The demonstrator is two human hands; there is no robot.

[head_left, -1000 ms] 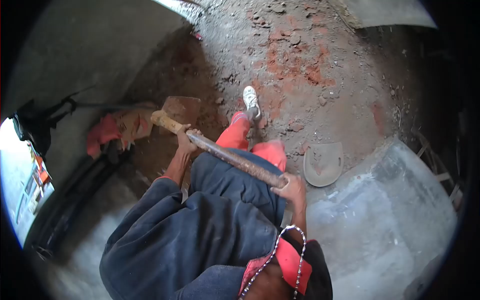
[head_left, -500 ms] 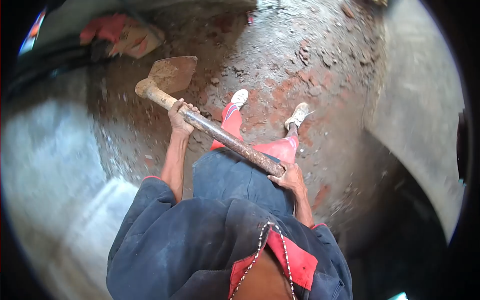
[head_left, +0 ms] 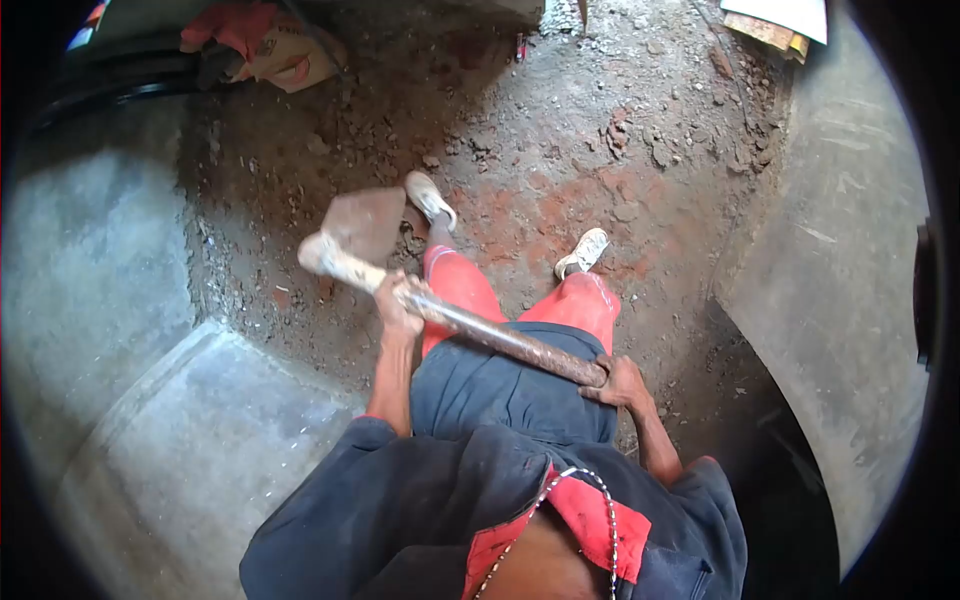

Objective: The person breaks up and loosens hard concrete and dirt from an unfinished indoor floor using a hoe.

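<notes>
A hoe (head_left: 500, 336) with a long round handle lies slantwise across the front of my body. My left hand (head_left: 400, 304) is wrapped round the handle near the head. At the lower right, my right hand (head_left: 617, 383) grips the handle's end, close to my dark shorts. The flat metal blade (head_left: 364, 225), slightly blurred, hangs over the soil beside my shoe (head_left: 430, 198) at the left. My other shoe (head_left: 583, 252) stands on reddish ground further right.
Rough soil (head_left: 560, 150) with rubble lies ahead. Concrete surfaces flank it at left (head_left: 95, 250) and right (head_left: 840, 210). A sack with red cloth (head_left: 290, 58) lies at the upper left, near dark pipes (head_left: 130, 92). Boards (head_left: 770, 30) are at the upper right.
The hoe and both hands have moved down and to the right in view. My left-side foot has shifted left. The boards at the upper right have come into view.
</notes>
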